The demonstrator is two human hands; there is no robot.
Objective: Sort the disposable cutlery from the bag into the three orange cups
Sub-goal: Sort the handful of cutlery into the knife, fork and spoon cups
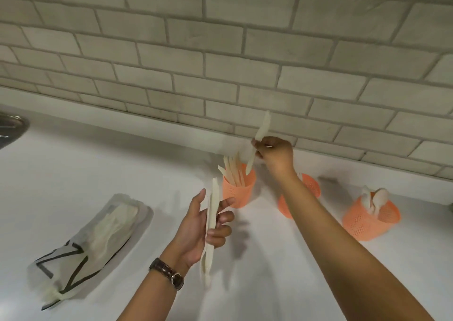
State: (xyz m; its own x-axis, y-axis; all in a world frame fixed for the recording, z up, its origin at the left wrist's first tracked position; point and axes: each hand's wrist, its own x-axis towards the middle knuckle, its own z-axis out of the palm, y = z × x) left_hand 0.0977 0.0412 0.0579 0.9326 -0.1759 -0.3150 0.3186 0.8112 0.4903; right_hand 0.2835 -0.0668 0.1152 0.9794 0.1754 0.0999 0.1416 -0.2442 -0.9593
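Note:
Three orange perforated cups stand in a row near the wall. The left cup (237, 191) holds several cream knives. My right hand (275, 153) pinches a cream knife (259, 137) just above that cup, its lower tip at the rim. My right forearm partly hides the middle cup (311, 188). The right cup (370, 219) holds spoons. My left hand (208, 225), with a wristwatch, grips a few cream knives (211, 225) upright in front of the left cup. The translucent bag (98, 237) with more cutlery inside lies flat at the left.
A white countertop (257, 271) runs below a grey brick-tile wall (220, 51). A metal object's edge (12, 129), possibly a sink or pot, shows at the far left.

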